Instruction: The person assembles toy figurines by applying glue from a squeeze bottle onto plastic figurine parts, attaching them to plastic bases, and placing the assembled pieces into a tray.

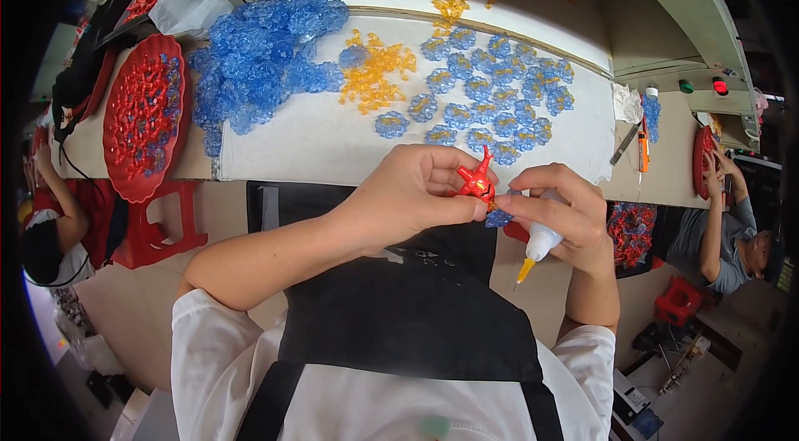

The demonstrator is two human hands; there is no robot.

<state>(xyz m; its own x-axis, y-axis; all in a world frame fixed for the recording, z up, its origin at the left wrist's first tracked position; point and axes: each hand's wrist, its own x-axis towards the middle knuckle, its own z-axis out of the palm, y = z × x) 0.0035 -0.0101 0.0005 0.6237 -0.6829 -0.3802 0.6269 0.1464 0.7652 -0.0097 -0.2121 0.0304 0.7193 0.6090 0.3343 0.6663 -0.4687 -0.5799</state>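
Observation:
Between the thumb and fingers of my left hand [399, 191] is a small glossy red plastic figure [477, 180] with pointed limbs. My right hand [574, 216] has a white squeeze bottle [543, 241] tucked in its fingers, its yellow needle tip slanting down to the left. The thumb and index finger of that hand also pinch a translucent blue piece [498, 218] with a bit of amber on it, right against the underside of the red figure. Fingers partly cover where the two parts meet. Both hands are above the black apron, at the table's near edge.
A heap of blue flower-shaped pieces [258, 58] and a pile of amber bits [376, 73] lie on the white sheet [291, 150]. Several blue-and-amber pieces [503, 96] are spread beyond my hands. Left stands a red tray [116, 150] of figures; right, an orange-handled tool [643, 150]. Co-workers sit on both sides.

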